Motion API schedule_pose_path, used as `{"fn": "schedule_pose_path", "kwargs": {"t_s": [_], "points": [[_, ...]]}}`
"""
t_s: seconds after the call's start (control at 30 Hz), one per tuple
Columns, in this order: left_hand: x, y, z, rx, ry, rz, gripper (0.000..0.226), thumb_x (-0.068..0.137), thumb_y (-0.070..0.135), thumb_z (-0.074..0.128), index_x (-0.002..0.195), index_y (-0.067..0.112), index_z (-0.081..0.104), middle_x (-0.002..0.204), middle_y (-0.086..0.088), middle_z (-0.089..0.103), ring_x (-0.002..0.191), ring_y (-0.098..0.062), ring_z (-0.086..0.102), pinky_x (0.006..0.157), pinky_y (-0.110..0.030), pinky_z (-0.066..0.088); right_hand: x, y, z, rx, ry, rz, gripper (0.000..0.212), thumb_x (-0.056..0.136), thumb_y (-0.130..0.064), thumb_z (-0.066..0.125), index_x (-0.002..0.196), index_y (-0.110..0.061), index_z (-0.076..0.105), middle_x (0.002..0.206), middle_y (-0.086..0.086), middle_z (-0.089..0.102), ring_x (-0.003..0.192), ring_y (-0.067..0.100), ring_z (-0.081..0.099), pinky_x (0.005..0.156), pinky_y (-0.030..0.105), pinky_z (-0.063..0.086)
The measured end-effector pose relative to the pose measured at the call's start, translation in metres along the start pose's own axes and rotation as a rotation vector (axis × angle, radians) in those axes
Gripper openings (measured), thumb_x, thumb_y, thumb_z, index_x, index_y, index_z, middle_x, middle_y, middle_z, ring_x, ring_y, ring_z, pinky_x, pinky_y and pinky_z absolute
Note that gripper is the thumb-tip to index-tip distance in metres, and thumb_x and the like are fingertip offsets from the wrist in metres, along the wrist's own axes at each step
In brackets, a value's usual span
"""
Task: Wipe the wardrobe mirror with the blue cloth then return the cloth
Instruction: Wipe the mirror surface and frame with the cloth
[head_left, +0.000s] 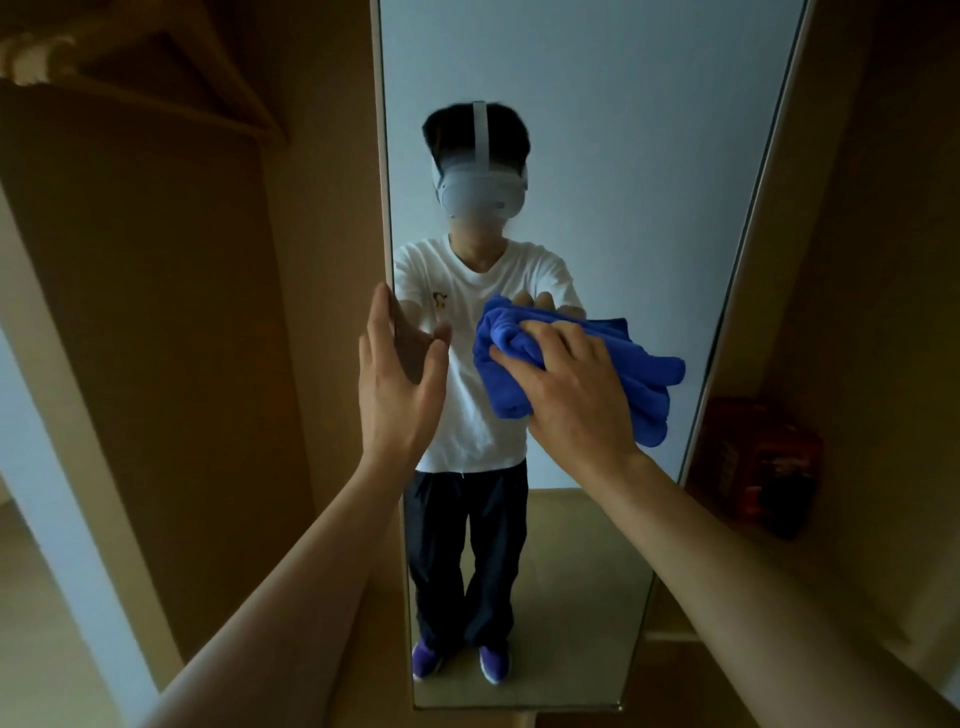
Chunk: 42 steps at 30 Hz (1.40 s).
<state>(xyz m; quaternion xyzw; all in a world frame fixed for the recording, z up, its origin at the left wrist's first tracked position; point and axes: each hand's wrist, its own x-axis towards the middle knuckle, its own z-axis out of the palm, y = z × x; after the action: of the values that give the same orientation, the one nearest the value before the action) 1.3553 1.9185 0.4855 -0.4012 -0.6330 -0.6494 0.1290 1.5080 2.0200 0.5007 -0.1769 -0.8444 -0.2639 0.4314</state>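
The tall wardrobe mirror (597, 130) fills the middle of the head view, set on an open wooden door. My right hand (576, 395) presses a bunched blue cloth (644, 374) flat against the glass at mid height, right of centre. My left hand (400, 374) rests on the mirror's left edge, fingers spread and thumb across the glass, holding nothing else. The glass reflects a person in a white shirt and dark trousers, with the cloth's reflection above my fingers.
The open wardrobe interior lies to the left, with a wooden hanger (171, 62) on a rail at the top left. To the right, a dark red box (758, 462) sits on a shelf inside the wardrobe. Wooden floor shows at the bottom left.
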Motion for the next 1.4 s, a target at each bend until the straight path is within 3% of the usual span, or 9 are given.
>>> {"fn": "schedule_pose_path", "kwargs": {"t_s": [0.17, 0.4, 0.53, 0.73, 0.9, 1.03, 1.1, 1.23, 1.4], "points": [[-0.016, -0.007, 0.000, 0.016, 0.013, -0.005, 0.076, 0.098, 0.040, 0.058, 0.163, 0.031, 0.020, 0.155, 0.008, 0.038, 0.129, -0.001, 0.041, 0.100, -0.029, 0.041, -0.029, -0.007, 0.020, -0.026, -0.011, -0.032, 0.054, 0.077, -0.009, 0.073, 0.129, -0.020, 0.064, 0.126, 0.008, 0.059, 0.109, 0.031, 0.049, 0.090, 0.042, 0.036], [-0.034, -0.024, 0.003, 0.042, 0.024, -0.016, 0.075, 0.094, 0.044, 0.052, 0.162, 0.031, 0.023, 0.154, 0.002, 0.045, 0.134, -0.017, 0.051, 0.106, -0.047, 0.051, -0.065, -0.018, 0.043, -0.009, -0.043, -0.026, 0.047, 0.088, -0.015, 0.048, 0.133, -0.019, 0.060, 0.134, 0.011, 0.056, 0.114, 0.033, 0.047, 0.093, 0.044, 0.037], [-0.042, -0.038, 0.005, 0.038, 0.024, -0.015, 0.074, 0.095, 0.040, 0.054, 0.162, 0.029, 0.024, 0.157, 0.005, 0.042, 0.138, -0.012, 0.048, 0.108, -0.042, 0.049, -0.079, -0.025, 0.051, -0.026, -0.044, -0.028, 0.046, 0.091, -0.015, 0.042, 0.132, -0.018, 0.061, 0.134, 0.012, 0.057, 0.113, 0.033, 0.046, 0.094, 0.045, 0.037], [-0.057, -0.061, 0.011, 0.048, 0.023, -0.002, 0.076, 0.098, 0.030, 0.060, 0.163, 0.024, 0.022, 0.145, 0.023, 0.031, 0.122, 0.030, 0.032, 0.097, -0.007, 0.033, -0.098, -0.035, 0.061, -0.055, -0.075, -0.021, 0.046, 0.092, -0.015, 0.042, 0.133, -0.019, 0.061, 0.135, 0.011, 0.058, 0.114, 0.034, 0.048, 0.095, 0.045, 0.039], [-0.068, -0.073, 0.011, 0.078, 0.012, -0.003, 0.072, 0.098, 0.025, 0.063, 0.160, 0.019, 0.026, 0.150, 0.007, 0.044, 0.125, 0.007, 0.046, 0.096, -0.005, 0.038, -0.117, -0.044, 0.070, -0.053, -0.083, 0.001, 0.042, 0.094, -0.015, 0.052, 0.134, -0.019, 0.061, 0.137, 0.011, 0.058, 0.115, 0.033, 0.045, 0.095, 0.046, 0.040], [-0.076, -0.081, 0.011, 0.086, -0.009, -0.030, 0.065, 0.098, 0.022, 0.064, 0.155, 0.013, 0.034, 0.143, -0.005, 0.051, 0.125, -0.015, 0.053, 0.097, -0.030, 0.051, -0.126, -0.047, 0.077, -0.052, -0.089, 0.021, 0.045, 0.092, -0.015, 0.061, 0.137, -0.021, 0.059, 0.139, 0.010, 0.057, 0.116, 0.033, 0.047, 0.096, 0.047, 0.041], [-0.078, -0.084, 0.011, 0.073, 0.004, -0.067, 0.056, 0.098, 0.022, 0.064, 0.149, 0.012, 0.042, 0.135, -0.002, 0.056, 0.118, -0.013, 0.056, 0.094, -0.030, 0.052, -0.130, -0.048, 0.079, -0.049, -0.082, 0.019, 0.046, 0.091, -0.014, 0.063, 0.137, -0.021, 0.059, 0.138, 0.010, 0.057, 0.116, 0.033, 0.046, 0.095, 0.046, 0.041], [-0.078, -0.091, 0.010, 0.021, 0.019, -0.121, 0.030, 0.096, 0.030, 0.061, 0.124, 0.028, 0.051, 0.112, 0.011, 0.061, 0.099, 0.003, 0.059, 0.080, -0.009, 0.046, -0.137, -0.052, 0.082, -0.034, -0.107, 0.023, 0.050, 0.087, -0.012, 0.068, 0.135, -0.021, 0.061, 0.137, 0.010, 0.058, 0.114, 0.033, 0.048, 0.094, 0.046, 0.042], [-0.101, -0.118, 0.007, 0.011, -0.071, -0.249, 0.019, 0.098, 0.031, 0.062, 0.114, 0.030, 0.051, 0.112, 0.003, 0.066, 0.101, -0.005, 0.064, 0.083, -0.021, 0.051, -0.146, -0.057, 0.086, -0.003, -0.116, 0.056, 0.047, 0.089, -0.008, 0.058, 0.135, -0.019, 0.061, 0.139, 0.011, 0.057, 0.114, 0.034, 0.052, 0.094, 0.048, 0.043]]}}
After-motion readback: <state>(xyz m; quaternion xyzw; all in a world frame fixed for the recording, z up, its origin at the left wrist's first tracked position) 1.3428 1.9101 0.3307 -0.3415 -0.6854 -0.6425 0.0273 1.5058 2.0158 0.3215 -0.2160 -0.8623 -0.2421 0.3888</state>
